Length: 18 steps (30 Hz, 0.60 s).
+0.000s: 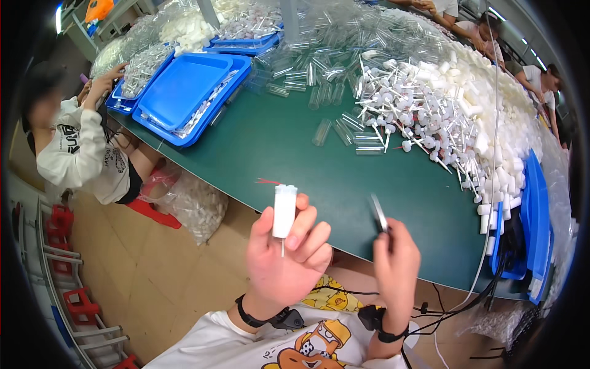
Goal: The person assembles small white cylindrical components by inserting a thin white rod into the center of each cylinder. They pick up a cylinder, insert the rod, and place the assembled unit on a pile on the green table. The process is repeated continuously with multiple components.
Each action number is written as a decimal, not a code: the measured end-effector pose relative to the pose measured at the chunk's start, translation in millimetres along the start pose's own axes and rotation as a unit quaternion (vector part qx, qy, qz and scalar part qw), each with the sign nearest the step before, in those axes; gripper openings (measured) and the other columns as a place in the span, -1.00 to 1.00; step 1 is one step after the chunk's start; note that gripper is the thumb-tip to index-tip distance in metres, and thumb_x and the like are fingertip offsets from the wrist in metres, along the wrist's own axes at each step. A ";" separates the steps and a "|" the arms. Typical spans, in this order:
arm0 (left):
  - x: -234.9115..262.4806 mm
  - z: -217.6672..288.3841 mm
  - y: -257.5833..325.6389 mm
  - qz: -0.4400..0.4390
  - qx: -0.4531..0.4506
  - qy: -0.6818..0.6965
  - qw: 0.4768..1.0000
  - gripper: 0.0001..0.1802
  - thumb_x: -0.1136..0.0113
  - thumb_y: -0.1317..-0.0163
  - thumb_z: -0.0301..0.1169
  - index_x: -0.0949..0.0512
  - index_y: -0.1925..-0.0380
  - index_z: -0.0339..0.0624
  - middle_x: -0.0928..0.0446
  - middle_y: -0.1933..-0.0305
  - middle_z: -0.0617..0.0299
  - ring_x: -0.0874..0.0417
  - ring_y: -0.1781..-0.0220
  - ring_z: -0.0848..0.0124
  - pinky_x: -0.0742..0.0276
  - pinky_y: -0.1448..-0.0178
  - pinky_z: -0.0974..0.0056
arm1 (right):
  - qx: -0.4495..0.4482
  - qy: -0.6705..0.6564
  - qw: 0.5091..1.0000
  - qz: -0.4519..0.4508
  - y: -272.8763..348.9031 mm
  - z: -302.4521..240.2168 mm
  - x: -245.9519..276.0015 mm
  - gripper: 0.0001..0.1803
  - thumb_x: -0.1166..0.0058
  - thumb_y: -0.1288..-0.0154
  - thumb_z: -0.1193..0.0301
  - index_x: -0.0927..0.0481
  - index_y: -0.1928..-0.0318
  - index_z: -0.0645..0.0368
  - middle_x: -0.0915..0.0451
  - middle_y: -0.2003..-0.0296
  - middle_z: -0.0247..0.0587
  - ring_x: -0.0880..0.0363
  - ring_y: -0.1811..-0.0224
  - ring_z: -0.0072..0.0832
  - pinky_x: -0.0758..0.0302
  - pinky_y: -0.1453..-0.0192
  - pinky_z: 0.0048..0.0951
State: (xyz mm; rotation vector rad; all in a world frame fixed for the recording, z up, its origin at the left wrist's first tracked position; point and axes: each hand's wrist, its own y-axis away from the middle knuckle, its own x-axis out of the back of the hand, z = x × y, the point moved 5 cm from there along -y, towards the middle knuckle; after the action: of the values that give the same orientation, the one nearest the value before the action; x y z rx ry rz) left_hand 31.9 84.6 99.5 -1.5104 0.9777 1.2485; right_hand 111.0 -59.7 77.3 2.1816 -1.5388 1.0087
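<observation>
My left hand (276, 264) is closed, palm up, over the near edge of the table. Between its thumb and fingers a white cylinder (284, 212) stands upright. Thin red wires stick out to the left from its top, and a thin white stem pokes out below. To the right, my right hand (398, 258) is closed round a slim silver tool (378, 213) with a dark lower part. Motion blurs the tool, so its exact kind does not show. The two hands are apart.
On the green table (276, 147) lie clear tubes (326, 92), white stemmed caps (424, 111) and heaped white cylinders (491, 135). Blue trays (190, 86) sit left, a blue bin (536, 221) right. A white cable (491, 184) crosses the right side. A co-worker (80, 147) sits left.
</observation>
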 end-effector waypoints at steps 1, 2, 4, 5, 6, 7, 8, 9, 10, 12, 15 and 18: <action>-1.3 -1.1 -1.7 -0.004 0.012 0.023 1.000 -0.59 0.16 -0.36 -0.13 -0.31 0.03 -0.26 -0.26 0.51 0.33 -0.11 0.54 0.52 -0.03 0.47 0.41 | 0.030 -0.001 0.999 -0.024 -6.7 -12.5 -9.5 -0.74 0.09 -0.17 0.53 -0.46 0.10 0.30 -0.49 0.39 0.04 -0.51 0.46 -0.08 -0.43 0.37 -0.20; -2.1 -1.9 -1.9 -0.002 0.022 0.047 0.999 -0.59 0.16 -0.37 -0.13 -0.31 0.03 -0.26 -0.26 0.50 0.33 -0.11 0.54 0.52 -0.04 0.47 0.41 | 0.056 -0.003 0.997 -0.052 -13.5 -25.5 -20.2 -0.71 0.08 -0.17 0.53 -0.44 0.06 0.29 -0.48 0.33 0.04 -0.51 0.43 -0.07 -0.44 0.35 -0.19; -8.0 -7.3 -5.5 -0.010 0.058 0.103 0.993 -0.58 0.18 -0.37 -0.12 -0.29 0.01 -0.27 -0.26 0.49 0.34 -0.11 0.54 0.52 -0.05 0.48 0.42 | 0.093 -0.009 0.994 -0.053 -24.8 -37.7 -39.7 -0.65 0.08 -0.17 0.54 -0.39 -0.01 0.29 -0.44 0.24 0.05 -0.51 0.39 -0.06 -0.45 0.32 -0.18; -13.9 -11.5 -6.4 -0.010 0.073 0.129 0.989 -0.57 0.18 -0.37 -0.12 -0.29 0.00 -0.27 -0.26 0.49 0.34 -0.11 0.53 0.52 -0.05 0.48 0.42 | 0.113 -0.015 0.992 -0.052 -30.0 -43.1 -46.8 -0.62 0.08 -0.17 0.54 -0.37 -0.04 0.29 -0.42 0.19 0.06 -0.51 0.37 -0.05 -0.46 0.31 -0.18; -18.7 -15.4 -6.1 -0.009 0.089 0.155 0.984 -0.56 0.19 -0.37 -0.12 -0.28 -0.01 -0.27 -0.26 0.48 0.34 -0.12 0.53 0.52 -0.05 0.48 0.42 | 0.109 -0.049 0.991 -0.063 -34.4 -47.4 -52.6 -0.59 0.08 -0.16 0.55 -0.34 -0.07 0.29 -0.40 0.15 0.08 -0.50 0.30 -0.04 -0.47 0.26 -0.19; -21.9 -18.6 -5.4 -0.016 0.106 0.173 0.979 -0.55 0.21 -0.38 -0.11 -0.26 -0.04 -0.26 -0.27 0.46 0.35 -0.12 0.53 0.51 -0.06 0.48 0.42 | 0.106 -0.081 0.988 -0.073 -39.0 -51.3 -57.9 -0.55 0.07 -0.16 0.56 -0.31 -0.11 0.30 -0.37 0.11 0.09 -0.49 0.24 -0.03 -0.47 0.21 -0.19; -24.3 -21.9 -4.9 -0.008 0.122 0.165 0.979 -0.57 0.18 -0.37 -0.11 -0.27 -0.03 -0.23 -0.29 0.47 0.39 -0.11 0.54 0.52 -0.05 0.50 0.42 | 0.103 -0.113 0.985 -0.082 -42.4 -53.7 -62.4 -0.51 0.07 -0.15 0.56 -0.29 -0.14 0.30 -0.35 0.07 0.10 -0.48 0.18 -0.02 -0.48 0.16 -0.20; -27.3 -25.4 -4.4 0.000 0.139 0.157 0.978 -0.59 0.16 -0.36 -0.12 -0.28 -0.01 -0.20 -0.31 0.48 0.43 -0.11 0.54 0.53 -0.03 0.51 0.42 | 0.123 -0.147 0.979 -0.074 -45.0 -56.2 -64.7 -0.49 0.07 -0.14 0.57 -0.27 -0.15 0.30 -0.33 0.04 0.11 -0.43 0.10 -0.01 -0.47 0.11 -0.21; -28.7 -28.0 -3.1 0.008 0.153 0.150 0.977 -0.61 0.14 -0.35 -0.12 -0.29 0.00 -0.17 -0.32 0.50 0.47 -0.10 0.55 0.54 -0.01 0.53 0.42 | 0.143 -0.180 0.971 -0.069 -46.6 -58.1 -68.3 -0.47 0.07 -0.13 0.58 -0.25 -0.17 0.30 -0.32 0.01 0.12 -0.39 0.02 0.01 -0.45 0.05 -0.22; -32.0 -34.0 -2.0 -0.003 0.168 0.155 0.974 -0.60 0.15 -0.35 -0.12 -0.28 -0.01 -0.16 -0.33 0.49 0.48 -0.12 0.54 0.53 -0.05 0.51 0.43 | 0.165 -0.216 0.961 -0.050 -43.4 -61.9 -69.7 -0.43 0.06 -0.10 0.60 -0.23 -0.19 0.30 -0.28 -0.04 0.14 -0.30 -0.11 0.02 -0.42 -0.03 -0.24; -36.1 -43.9 -1.5 -0.009 0.189 0.148 0.971 -0.60 0.16 -0.36 -0.10 -0.28 -0.03 -0.15 -0.33 0.48 0.48 -0.14 0.51 0.53 -0.08 0.48 0.42 | 0.149 -0.215 0.965 0.004 -34.4 -60.4 -53.2 -0.53 0.06 -0.13 0.61 -0.32 -0.11 0.31 -0.36 0.00 0.12 -0.34 -0.09 -0.03 -0.43 -0.01 -0.27; -34.9 -46.3 -1.7 -0.006 0.180 0.126 0.975 -0.59 0.17 -0.37 -0.09 -0.27 -0.04 -0.13 -0.35 0.47 0.50 -0.16 0.49 0.53 -0.10 0.46 0.42 | 0.022 -0.275 0.961 -0.001 -16.8 -57.2 -24.8 -0.71 0.09 -0.21 0.58 -0.44 0.03 0.31 -0.50 0.15 0.04 -0.48 0.06 -0.09 -0.47 0.08 -0.30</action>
State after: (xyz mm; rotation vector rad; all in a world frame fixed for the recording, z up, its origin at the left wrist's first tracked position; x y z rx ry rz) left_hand 39.5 41.3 137.2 -1.4000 1.2815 0.8253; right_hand 100.1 -1.8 103.8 2.6412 -1.7367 0.4477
